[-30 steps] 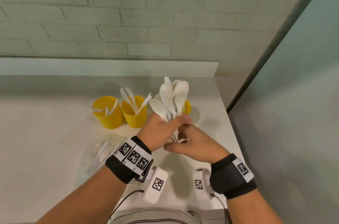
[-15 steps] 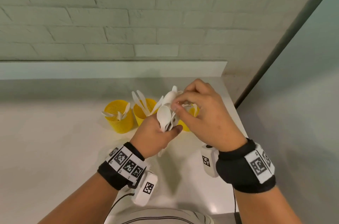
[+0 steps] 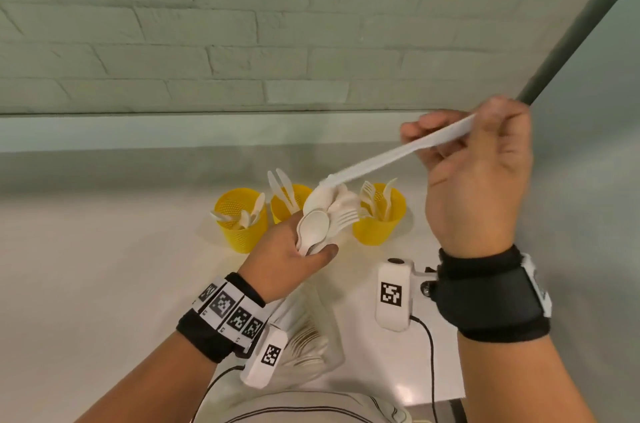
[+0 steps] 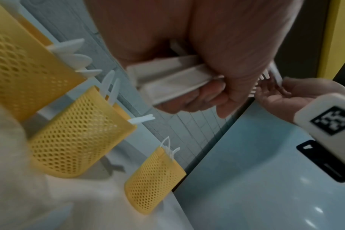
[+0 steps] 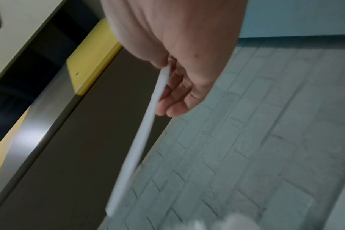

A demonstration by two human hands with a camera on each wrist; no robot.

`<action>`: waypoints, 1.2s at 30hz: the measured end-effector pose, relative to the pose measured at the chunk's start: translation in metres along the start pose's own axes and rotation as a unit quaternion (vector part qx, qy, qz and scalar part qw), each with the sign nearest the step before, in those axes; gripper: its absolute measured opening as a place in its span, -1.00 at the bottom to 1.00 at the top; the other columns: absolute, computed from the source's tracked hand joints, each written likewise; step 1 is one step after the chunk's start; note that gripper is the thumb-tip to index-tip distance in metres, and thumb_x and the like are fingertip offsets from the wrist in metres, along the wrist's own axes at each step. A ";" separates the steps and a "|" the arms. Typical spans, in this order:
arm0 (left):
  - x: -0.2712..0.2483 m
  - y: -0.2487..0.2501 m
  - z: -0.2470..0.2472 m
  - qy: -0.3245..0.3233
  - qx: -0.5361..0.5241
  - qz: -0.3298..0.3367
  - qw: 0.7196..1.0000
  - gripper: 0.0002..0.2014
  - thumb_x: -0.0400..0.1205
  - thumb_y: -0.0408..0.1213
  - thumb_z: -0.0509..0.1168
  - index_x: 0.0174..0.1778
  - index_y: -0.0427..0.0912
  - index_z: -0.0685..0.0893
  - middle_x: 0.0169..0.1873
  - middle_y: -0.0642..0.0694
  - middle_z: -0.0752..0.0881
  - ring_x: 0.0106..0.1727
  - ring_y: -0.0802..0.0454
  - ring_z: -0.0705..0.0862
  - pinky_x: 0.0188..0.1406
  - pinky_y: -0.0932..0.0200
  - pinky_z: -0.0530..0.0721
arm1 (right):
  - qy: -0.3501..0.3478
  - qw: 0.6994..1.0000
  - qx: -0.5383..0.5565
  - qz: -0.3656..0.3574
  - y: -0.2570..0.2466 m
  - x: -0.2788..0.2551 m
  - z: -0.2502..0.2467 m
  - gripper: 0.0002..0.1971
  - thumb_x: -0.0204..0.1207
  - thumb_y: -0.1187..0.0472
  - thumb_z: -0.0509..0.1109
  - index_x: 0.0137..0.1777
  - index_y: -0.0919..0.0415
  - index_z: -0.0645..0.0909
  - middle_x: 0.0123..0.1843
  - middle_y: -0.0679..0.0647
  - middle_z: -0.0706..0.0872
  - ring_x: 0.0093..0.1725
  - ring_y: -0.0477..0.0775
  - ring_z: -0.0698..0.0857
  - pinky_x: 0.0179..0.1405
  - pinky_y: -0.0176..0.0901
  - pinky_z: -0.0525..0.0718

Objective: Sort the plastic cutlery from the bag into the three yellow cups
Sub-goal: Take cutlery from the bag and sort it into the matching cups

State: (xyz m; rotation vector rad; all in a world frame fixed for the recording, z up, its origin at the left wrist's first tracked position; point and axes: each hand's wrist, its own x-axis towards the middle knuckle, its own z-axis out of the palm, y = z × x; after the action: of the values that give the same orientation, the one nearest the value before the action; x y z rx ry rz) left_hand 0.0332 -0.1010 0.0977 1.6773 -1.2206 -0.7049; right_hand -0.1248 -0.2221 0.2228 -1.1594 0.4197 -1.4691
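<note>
Three yellow mesh cups stand in a row on the white counter: the left cup [image 3: 240, 218], the middle cup [image 3: 287, 202] with knives, the right cup [image 3: 379, 216] with forks. Just in front of them my left hand [image 3: 311, 249] grips a bundle of white spoons and forks [image 3: 327, 211] by the handles [image 4: 167, 77]. My right hand [image 3: 443, 135] is raised up and to the right. It pinches one long white piece [image 3: 391, 156] by its handle. The piece's far end still touches the top of the bundle. The same piece [image 5: 144, 140] runs past my fingers in the right wrist view.
A clear plastic bag [image 3: 311, 336] with more white cutlery lies on the counter under my left wrist. A brick wall and a ledge [image 3: 173, 131] rise behind the cups. The counter's right edge [image 3: 450, 353] is close to my right arm.
My right hand left the bundle's handles, took one piece at the top and rose up to the right, drawing it out. My left hand lowered slightly with the bundle.
</note>
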 end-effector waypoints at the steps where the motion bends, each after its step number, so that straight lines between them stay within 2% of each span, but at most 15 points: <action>1: -0.001 -0.003 -0.003 0.006 0.004 0.002 1.000 -0.66 0.53 -0.23 0.58 0.09 0.17 0.62 -0.12 0.31 0.76 -0.05 0.44 0.71 -0.11 0.56 0.55 | 0.027 0.999 0.025 -0.007 -0.002 0.003 -0.002 -0.84 0.87 0.16 0.07 0.04 0.12 0.38 -0.36 0.17 0.66 -0.37 0.21 0.68 -0.21 0.10 0.75; 4: 0.001 -0.014 -0.010 0.022 0.047 0.026 0.998 -0.58 0.53 -0.19 0.54 0.27 0.13 0.62 -0.09 0.19 0.81 -0.05 0.28 0.76 -0.07 0.25 0.72 | 0.039 0.998 -0.027 -0.050 -0.002 0.010 -0.009 -0.85 0.87 0.12 0.07 0.08 0.15 0.37 -0.39 0.21 0.29 -0.47 0.14 0.30 -0.43 -0.12 0.44; 6: 0.002 -0.017 -0.014 0.026 0.085 0.047 0.995 -0.56 0.51 -0.09 0.46 0.32 0.07 0.60 -0.13 0.07 0.81 -0.13 0.14 0.78 -0.12 -0.03 0.75 | -0.015 0.988 -0.142 -0.062 0.004 0.006 -0.010 -0.88 0.87 0.18 0.08 0.13 0.15 0.42 -0.38 0.21 0.25 -0.47 0.23 0.22 -0.51 -0.11 0.32; 8: 0.004 -0.017 -0.018 0.036 0.122 0.068 0.990 -0.63 0.48 -0.01 0.38 0.20 0.10 0.55 -0.25 0.03 0.78 -0.25 0.07 0.75 -0.27 -0.06 0.71 | -0.109 0.951 -0.284 -0.055 0.014 -0.003 -0.007 -0.87 0.82 0.25 0.20 0.14 0.07 0.57 -0.41 0.10 0.34 -0.46 0.24 0.30 -0.50 -0.07 0.35; 11: 0.007 -0.012 -0.020 0.040 0.158 0.092 0.982 -0.71 0.48 0.00 0.36 0.06 0.17 0.46 -0.37 0.05 0.72 -0.34 0.07 0.70 -0.39 0.02 0.65 | -0.228 0.894 -0.386 0.003 0.033 -0.018 -0.004 -0.84 0.68 0.15 0.45 0.22 0.04 0.68 -0.43 -0.06 0.33 -0.44 -0.10 0.35 -0.37 -0.27 0.41; 15: 0.007 -0.011 -0.021 0.043 0.185 0.103 0.976 -0.69 0.50 0.01 0.38 0.07 0.17 0.44 -0.38 0.06 0.71 -0.35 0.04 0.70 -0.42 0.03 0.63 | -0.269 0.881 -0.385 0.057 0.050 -0.029 -0.003 -0.86 0.64 0.13 0.51 0.16 0.02 0.73 -0.42 -0.08 0.31 -0.42 -0.11 0.36 -0.33 -0.24 0.45; 18: 0.005 -0.012 -0.021 0.049 0.195 0.097 0.975 -0.71 0.50 0.03 0.36 0.04 0.17 0.42 -0.41 0.07 0.68 -0.37 0.01 0.68 -0.43 -0.01 0.64 | -0.264 0.892 -0.356 0.093 0.058 -0.030 -0.005 -0.93 0.65 0.14 0.51 0.05 0.09 0.76 -0.44 0.04 0.40 -0.42 0.03 0.41 -0.35 -0.12 0.48; 20: 0.004 -0.013 -0.021 0.048 0.198 0.091 0.975 -0.71 0.49 0.04 0.35 0.03 0.15 0.41 -0.41 0.06 0.67 -0.38 -0.01 0.68 -0.44 -0.03 0.64 | -0.256 0.910 -0.310 0.103 0.061 -0.031 -0.005 -0.92 0.66 0.21 0.49 0.04 0.19 0.79 -0.31 0.19 0.71 -0.31 0.20 0.64 -0.26 -0.06 0.62; 22: 0.003 -0.015 -0.021 0.045 0.200 0.086 0.975 -0.72 0.50 0.03 0.36 0.02 0.15 0.42 -0.40 0.06 0.68 -0.36 -0.03 0.69 -0.44 -0.01 0.64 | -0.238 0.925 -0.278 0.103 0.065 -0.031 -0.006 -0.90 0.67 0.31 0.45 0.02 0.32 0.79 -0.12 0.13 0.85 -0.19 0.01 0.78 -0.15 -0.25 0.66; 24: 0.003 -0.016 -0.020 0.039 0.201 0.080 0.975 -0.72 0.51 -0.02 0.40 0.03 0.14 0.44 -0.38 0.06 0.69 -0.34 -0.03 0.70 -0.42 0.01 0.64 | -0.205 0.934 -0.276 0.099 0.068 -0.031 -0.004 -0.89 0.70 0.34 0.40 -0.01 0.28 0.76 -0.19 -0.10 0.82 -0.29 -0.21 0.70 -0.22 -0.41 0.58; 26: 0.003 -0.017 -0.018 0.035 0.202 0.073 0.976 -0.71 0.52 -0.06 0.44 0.03 0.12 0.46 -0.37 0.07 0.69 -0.34 -0.01 0.69 -0.41 0.00 0.65 | -0.163 0.944 -0.277 0.078 0.070 -0.030 -0.003 -0.87 0.74 0.29 0.36 -0.03 0.16 0.70 -0.29 -0.18 0.71 -0.39 -0.22 0.60 -0.30 -0.37 0.52; 29: 0.002 -0.020 -0.017 0.025 0.191 0.063 0.979 -0.72 0.52 -0.04 0.43 0.04 0.11 0.49 -0.35 0.06 0.70 -0.32 0.02 0.70 -0.38 -0.03 0.68 | -0.073 0.967 -0.239 0.057 0.065 -0.024 -0.001 -0.84 0.81 0.20 0.24 -0.03 0.11 0.56 -0.36 -0.10 0.50 -0.44 -0.08 0.44 -0.42 -0.14 0.46; 31: 0.001 -0.022 -0.016 0.019 0.181 0.063 0.981 -0.73 0.51 -0.03 0.41 0.05 0.08 0.52 -0.34 0.07 0.71 -0.32 0.05 0.71 -0.36 -0.05 0.69 | -0.007 0.984 -0.163 0.077 0.059 -0.016 -0.002 -0.81 0.85 0.20 0.13 -0.02 0.16 0.45 -0.37 -0.05 0.38 -0.44 -0.07 0.37 -0.46 -0.15 0.41; 33: -0.001 -0.024 -0.014 0.009 0.169 0.062 0.984 -0.73 0.51 -0.02 0.39 0.06 0.10 0.52 -0.33 0.08 0.72 -0.31 0.08 0.71 -0.35 -0.07 0.69 | 0.028 0.990 -0.106 0.090 0.054 -0.009 -0.004 -0.81 0.87 0.18 0.09 0.01 0.21 0.40 -0.32 0.01 0.39 -0.42 -0.05 0.36 -0.45 -0.18 0.41; 36: -0.002 -0.024 -0.013 -0.006 0.158 0.059 0.986 -0.69 0.49 0.00 0.36 0.14 0.11 0.55 -0.29 0.11 0.74 -0.28 0.10 0.73 -0.31 -0.06 0.71 | 0.061 0.993 -0.061 0.086 0.053 -0.005 -0.008 -0.79 0.87 0.22 0.06 -0.01 0.19 0.42 -0.20 0.13 0.61 -0.38 0.01 0.41 -0.44 -0.16 0.42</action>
State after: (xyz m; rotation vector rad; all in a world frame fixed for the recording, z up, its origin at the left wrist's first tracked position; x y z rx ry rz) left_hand 0.0538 -0.0925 0.0809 1.8392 -1.4869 -0.4670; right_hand -0.1035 -0.2350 0.1750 -1.1016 0.6857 -1.3828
